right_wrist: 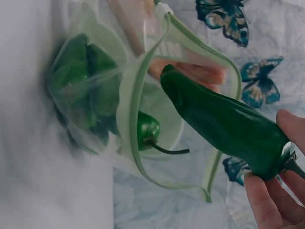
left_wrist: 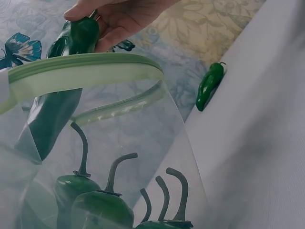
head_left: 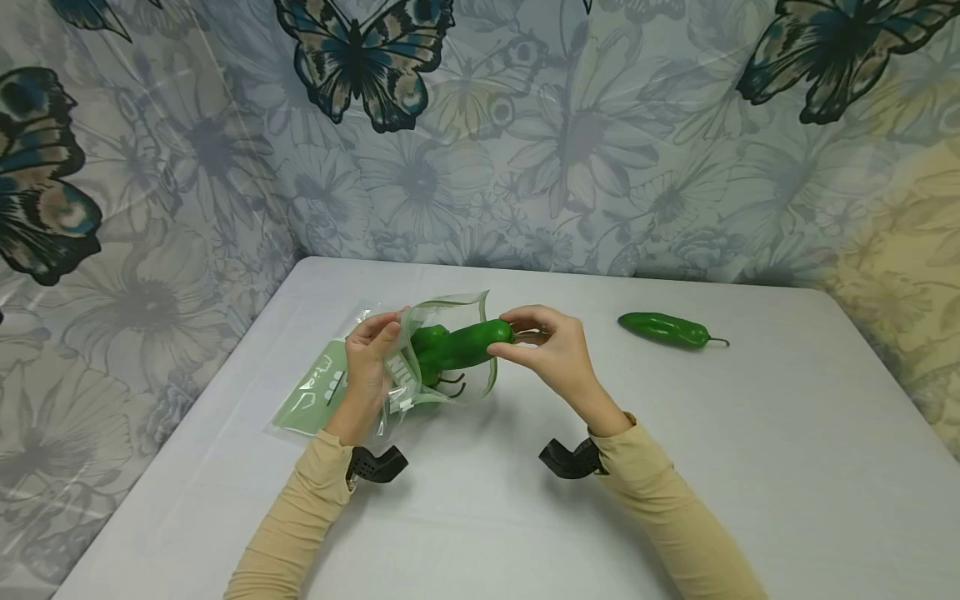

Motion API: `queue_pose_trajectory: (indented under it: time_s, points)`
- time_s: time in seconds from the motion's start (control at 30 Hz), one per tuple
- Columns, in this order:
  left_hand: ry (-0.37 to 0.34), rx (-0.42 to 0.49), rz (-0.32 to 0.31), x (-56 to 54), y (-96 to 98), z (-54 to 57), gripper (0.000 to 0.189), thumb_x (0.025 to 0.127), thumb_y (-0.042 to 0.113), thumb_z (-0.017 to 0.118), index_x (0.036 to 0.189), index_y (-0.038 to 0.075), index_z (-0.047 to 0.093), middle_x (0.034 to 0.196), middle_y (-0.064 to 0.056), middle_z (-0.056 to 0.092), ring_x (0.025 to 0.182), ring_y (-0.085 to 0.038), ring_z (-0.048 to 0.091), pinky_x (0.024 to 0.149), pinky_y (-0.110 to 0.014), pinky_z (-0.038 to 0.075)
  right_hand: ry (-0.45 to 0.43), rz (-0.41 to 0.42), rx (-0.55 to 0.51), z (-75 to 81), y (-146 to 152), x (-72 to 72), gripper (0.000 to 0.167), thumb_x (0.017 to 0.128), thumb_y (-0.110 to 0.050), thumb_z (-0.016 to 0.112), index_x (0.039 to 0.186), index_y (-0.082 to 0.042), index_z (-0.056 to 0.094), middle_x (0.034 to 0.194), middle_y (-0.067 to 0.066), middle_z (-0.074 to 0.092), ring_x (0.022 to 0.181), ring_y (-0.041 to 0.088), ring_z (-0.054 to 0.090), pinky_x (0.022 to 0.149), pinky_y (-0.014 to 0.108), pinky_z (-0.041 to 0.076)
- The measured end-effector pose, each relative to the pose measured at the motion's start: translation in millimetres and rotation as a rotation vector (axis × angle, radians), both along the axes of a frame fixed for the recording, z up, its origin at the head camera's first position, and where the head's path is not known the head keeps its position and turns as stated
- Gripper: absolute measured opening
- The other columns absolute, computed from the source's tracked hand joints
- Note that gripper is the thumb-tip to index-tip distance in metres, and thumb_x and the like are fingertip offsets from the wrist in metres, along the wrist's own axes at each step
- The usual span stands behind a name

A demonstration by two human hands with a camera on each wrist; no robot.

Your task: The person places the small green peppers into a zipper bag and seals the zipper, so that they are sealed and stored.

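My left hand [head_left: 367, 358] grips the edge of a clear zip bag [right_wrist: 136, 95] with a pale green rim, and its mouth gapes toward the right. Inside the bag sit several green peppers [left_wrist: 102, 210], their dark curved stems pointing up in the left wrist view. With thumb and fingers, my right hand [head_left: 551, 346] holds another long green pepper [right_wrist: 224, 119] by its stem end. That pepper is tilted, its tip within the bag's mouth. Further right on the table lies a loose green pepper [head_left: 663, 329], its stem pointing right.
A flat green printed panel in clear plastic [head_left: 311, 387] lies on the white table [head_left: 750, 450] at the left hand's side. Behind the table hangs a patterned cloth [head_left: 585, 150] with flowers and butterflies. Each wrist wears a black camera mount [head_left: 568, 460].
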State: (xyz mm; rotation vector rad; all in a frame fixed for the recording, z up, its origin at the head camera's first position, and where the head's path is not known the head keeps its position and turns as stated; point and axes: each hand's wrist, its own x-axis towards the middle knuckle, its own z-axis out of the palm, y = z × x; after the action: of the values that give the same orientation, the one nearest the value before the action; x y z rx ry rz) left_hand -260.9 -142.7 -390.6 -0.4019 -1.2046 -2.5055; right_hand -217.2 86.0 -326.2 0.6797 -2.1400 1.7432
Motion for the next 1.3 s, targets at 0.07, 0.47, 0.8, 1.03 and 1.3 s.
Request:
queue_pose_trajectory:
  time_s: [0.07,0.47,0.8,1.03,1.3]
  points:
    - [-0.010,-0.005,0.008,-0.4,0.5,0.1,0.016,0.063,0.014,0.078,0.077,0.008,0.070,0.081,-0.006,0.067,0.085,-0.018,0.064,0.070,-0.021,0.048,0.000,0.013,-0.003,-1.5,-3,-0.5,0.033,0.065,0.008,0.075,0.095,0.012,0.062,0.091,0.020,0.061,0.081,0.032,0.059,0.070,0.032,0.050]
    - [-0.019,0.025,-0.016,-0.1,-0.1,0.0,0.015,0.064,0.010,0.077,0.077,0.006,0.070,0.081,-0.008,0.067,0.085,-0.020,0.064,0.071,-0.022,0.048,-0.008,0.027,0.006,-13.9,-22,-3.0,0.033,0.066,0.005,0.076,0.095,0.012,0.061,0.092,0.021,0.061,0.082,0.031,0.058,0.071,0.033,0.050]
    - [-0.018,0.033,-0.019,-0.3,0.6,-0.2,0.015,0.064,0.009,0.077,0.078,0.005,0.070,0.081,-0.009,0.067,0.086,-0.021,0.063,0.072,-0.023,0.048,-0.049,0.033,0.004,-24.6,-36,-5.0,0.033,0.067,0.005,0.074,0.096,0.013,0.060,0.089,0.021,0.060,0.079,0.031,0.060,0.068,0.030,0.051]
    - [-0.015,0.029,-0.019,-0.8,0.5,-0.3,0.015,0.065,0.009,0.076,0.078,0.006,0.070,0.081,-0.008,0.067,0.086,-0.021,0.063,0.070,-0.021,0.048,-0.080,0.100,-0.005,-26.8,-39,-3.3,0.036,0.071,0.010,0.070,0.103,0.017,0.055,0.100,0.026,0.057,0.088,0.036,0.057,0.076,0.032,0.048]
    - [-0.010,0.036,-0.033,-0.2,-0.1,0.6,0.016,0.065,0.009,0.077,0.079,0.005,0.070,0.081,-0.008,0.067,0.088,-0.022,0.063,0.073,-0.023,0.048,-0.080,0.117,0.000,-29.4,-40,-2.8,0.037,0.070,0.012,0.069,0.104,0.017,0.055,0.100,0.026,0.057,0.088,0.035,0.057,0.077,0.031,0.048]
